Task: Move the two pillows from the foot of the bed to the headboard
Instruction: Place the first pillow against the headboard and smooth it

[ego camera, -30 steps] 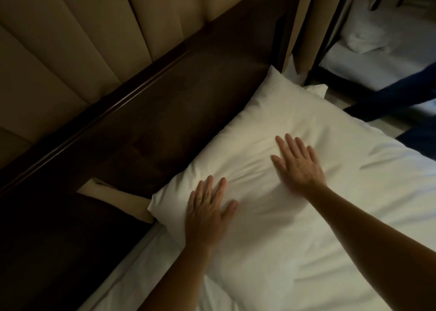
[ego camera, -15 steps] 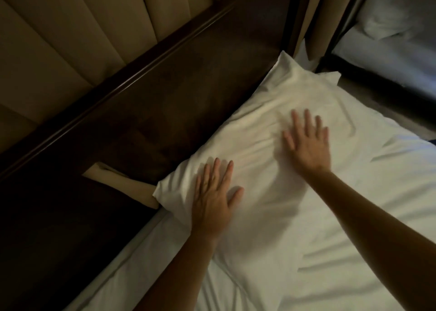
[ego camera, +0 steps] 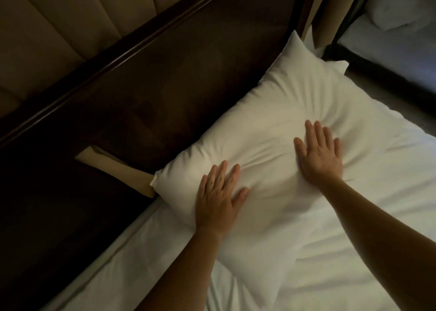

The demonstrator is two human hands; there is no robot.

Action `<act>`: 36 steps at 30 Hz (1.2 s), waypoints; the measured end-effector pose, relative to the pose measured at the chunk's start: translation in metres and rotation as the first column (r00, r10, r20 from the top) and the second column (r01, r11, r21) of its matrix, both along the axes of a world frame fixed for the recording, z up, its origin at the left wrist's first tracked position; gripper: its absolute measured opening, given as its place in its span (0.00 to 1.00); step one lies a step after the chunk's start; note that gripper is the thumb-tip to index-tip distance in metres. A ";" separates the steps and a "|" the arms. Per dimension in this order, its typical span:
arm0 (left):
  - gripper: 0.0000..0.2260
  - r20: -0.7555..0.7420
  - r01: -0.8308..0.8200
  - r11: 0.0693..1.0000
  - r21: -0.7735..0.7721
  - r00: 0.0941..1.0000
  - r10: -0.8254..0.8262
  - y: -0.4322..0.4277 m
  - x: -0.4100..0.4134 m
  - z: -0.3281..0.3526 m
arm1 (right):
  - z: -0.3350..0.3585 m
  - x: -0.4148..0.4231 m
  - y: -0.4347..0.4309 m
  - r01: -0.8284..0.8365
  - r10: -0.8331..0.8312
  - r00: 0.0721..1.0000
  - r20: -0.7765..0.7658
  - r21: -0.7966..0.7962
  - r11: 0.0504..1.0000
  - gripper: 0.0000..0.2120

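A white pillow [ego camera: 271, 112] lies on the white bed sheet [ego camera: 354, 263], its long edge against the dark wooden headboard [ego camera: 179, 91]. My left hand [ego camera: 218, 192] rests flat on the pillow's near left part, fingers spread. My right hand [ego camera: 318, 155] presses flat into the pillow's middle, and creases run out from under it. Neither hand grips anything. A second corner of white fabric [ego camera: 339, 65] pokes out behind the pillow's far end; I cannot tell what it belongs to.
Padded beige wall panels [ego camera: 70, 27] rise above the headboard. A beige cushion or pad [ego camera: 113, 169] sticks out at the headboard's left end. Beige curtains [ego camera: 330, 11] hang at the upper right, and a second bed with white linen [ego camera: 396, 27] stands beyond a dark gap.
Both hands stay flat on the pillow. My right hand has slid a little over its middle, pressing fresh creases, and the view has shifted slightly.
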State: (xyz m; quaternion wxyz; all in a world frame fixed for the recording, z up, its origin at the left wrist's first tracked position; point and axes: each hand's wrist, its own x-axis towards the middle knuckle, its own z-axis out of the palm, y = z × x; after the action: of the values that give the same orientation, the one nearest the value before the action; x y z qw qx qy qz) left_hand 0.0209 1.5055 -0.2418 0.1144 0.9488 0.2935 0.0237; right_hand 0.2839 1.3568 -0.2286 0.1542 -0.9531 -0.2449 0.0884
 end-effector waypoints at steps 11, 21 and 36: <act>0.30 -0.091 0.019 0.990 -0.141 0.995 -0.032 0.005 -0.012 0.018 | 0.007 0.006 0.003 -0.005 0.000 0.997 -0.072 -0.067 0.998 0.32; 0.19 0.160 0.035 0.990 -0.133 0.987 -0.013 0.033 -0.039 0.076 | 0.070 -0.036 0.023 -0.053 0.044 0.995 0.094 0.088 0.995 0.33; 0.26 0.076 -0.101 0.942 -0.319 0.988 0.131 0.030 -0.209 0.134 | 0.097 -0.237 0.003 -0.209 0.210 0.962 0.175 -0.026 0.978 0.37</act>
State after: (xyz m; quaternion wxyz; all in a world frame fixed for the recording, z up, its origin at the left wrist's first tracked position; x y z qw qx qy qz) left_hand -0.1877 1.5353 -0.1076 0.2764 0.8972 0.3431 0.0292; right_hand 0.0466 1.3598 -0.1319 0.1184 -0.9265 -0.3566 0.0203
